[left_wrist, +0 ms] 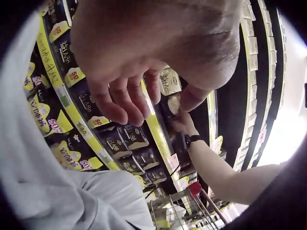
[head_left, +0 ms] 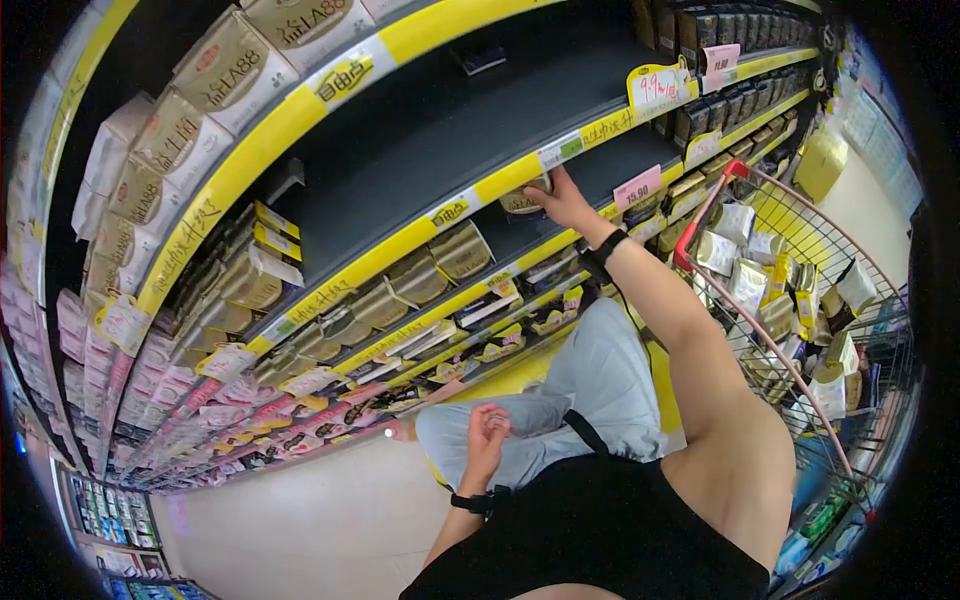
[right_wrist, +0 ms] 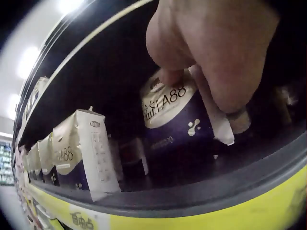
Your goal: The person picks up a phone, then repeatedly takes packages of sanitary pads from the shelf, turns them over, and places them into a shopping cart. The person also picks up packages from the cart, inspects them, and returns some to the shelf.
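My right hand [head_left: 573, 207] reaches into a middle shelf and grips a gold-and-navy pack of sanitary pads [right_wrist: 180, 124] marked A88. In the right wrist view the thumb and fingers pinch its top corners, and the pack stands close over the dark shelf board [right_wrist: 201, 199]. A row of matching packs [right_wrist: 69, 153] lines the shelf to its left. My left hand [head_left: 487, 432] hangs over my lap, its fingers loosely bent and holding nothing. Seen close in the left wrist view, that left hand [left_wrist: 158, 48] overlaps the shelves behind it.
A wire shopping cart [head_left: 690, 245] with red corners stands at my right, holding several packs [head_left: 748, 285]. Yellow shelf edges [head_left: 480, 190] carry price tags [head_left: 637, 187]. More white-and-gold packs [head_left: 235, 65] fill the upper left shelf. Pale floor [head_left: 300, 530] lies at lower left.
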`<state>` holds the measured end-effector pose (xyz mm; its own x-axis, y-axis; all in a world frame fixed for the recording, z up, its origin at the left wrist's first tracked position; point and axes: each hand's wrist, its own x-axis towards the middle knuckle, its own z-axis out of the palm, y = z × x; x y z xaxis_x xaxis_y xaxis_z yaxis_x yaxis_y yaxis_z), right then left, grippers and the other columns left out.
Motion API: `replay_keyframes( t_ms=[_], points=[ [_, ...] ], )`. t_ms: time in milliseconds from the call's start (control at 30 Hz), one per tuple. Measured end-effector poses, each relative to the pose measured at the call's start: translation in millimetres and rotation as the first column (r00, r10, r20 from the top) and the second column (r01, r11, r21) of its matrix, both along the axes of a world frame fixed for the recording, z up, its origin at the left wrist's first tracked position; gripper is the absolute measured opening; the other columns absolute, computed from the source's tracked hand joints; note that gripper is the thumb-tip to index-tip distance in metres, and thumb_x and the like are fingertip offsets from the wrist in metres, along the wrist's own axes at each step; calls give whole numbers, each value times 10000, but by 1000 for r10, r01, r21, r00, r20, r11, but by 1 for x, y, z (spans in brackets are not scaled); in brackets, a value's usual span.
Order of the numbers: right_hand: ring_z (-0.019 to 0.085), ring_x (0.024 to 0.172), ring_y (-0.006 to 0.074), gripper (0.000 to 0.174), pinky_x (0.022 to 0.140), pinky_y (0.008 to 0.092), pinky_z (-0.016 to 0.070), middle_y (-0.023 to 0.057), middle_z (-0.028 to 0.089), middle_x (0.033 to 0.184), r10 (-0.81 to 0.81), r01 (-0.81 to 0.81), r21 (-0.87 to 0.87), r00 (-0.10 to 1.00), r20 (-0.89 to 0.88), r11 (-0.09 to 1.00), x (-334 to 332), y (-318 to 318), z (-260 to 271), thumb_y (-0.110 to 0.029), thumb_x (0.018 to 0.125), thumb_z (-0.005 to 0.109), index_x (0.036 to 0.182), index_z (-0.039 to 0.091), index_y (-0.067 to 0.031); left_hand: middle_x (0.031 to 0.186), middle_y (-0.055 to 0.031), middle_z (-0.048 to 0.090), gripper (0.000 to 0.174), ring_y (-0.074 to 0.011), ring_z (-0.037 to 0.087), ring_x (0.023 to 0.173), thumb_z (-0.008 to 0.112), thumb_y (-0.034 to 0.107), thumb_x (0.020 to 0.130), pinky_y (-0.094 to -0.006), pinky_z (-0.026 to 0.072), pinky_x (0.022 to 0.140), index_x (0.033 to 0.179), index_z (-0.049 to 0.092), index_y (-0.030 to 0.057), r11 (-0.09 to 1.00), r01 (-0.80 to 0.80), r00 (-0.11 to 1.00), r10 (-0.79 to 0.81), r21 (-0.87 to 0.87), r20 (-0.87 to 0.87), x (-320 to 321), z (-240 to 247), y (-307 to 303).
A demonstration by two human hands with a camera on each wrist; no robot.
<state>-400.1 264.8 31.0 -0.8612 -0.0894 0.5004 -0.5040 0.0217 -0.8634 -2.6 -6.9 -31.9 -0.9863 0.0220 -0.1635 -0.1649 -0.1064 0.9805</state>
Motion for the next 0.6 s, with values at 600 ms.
replay_keyframes(
  t_ms=[600],
  points=[
    [506,1251,264,399,1042,379,393,153,562,1326,231,-276,179,943,239,944,-15,-104,-15,-29,960,547,1349,461,-14,1069,-39,621,397,-137,598,980,690,149,900,-284,481,805,1256,533,71,948,238,967,-252,-213,-38,1,-19,0]
  ],
)
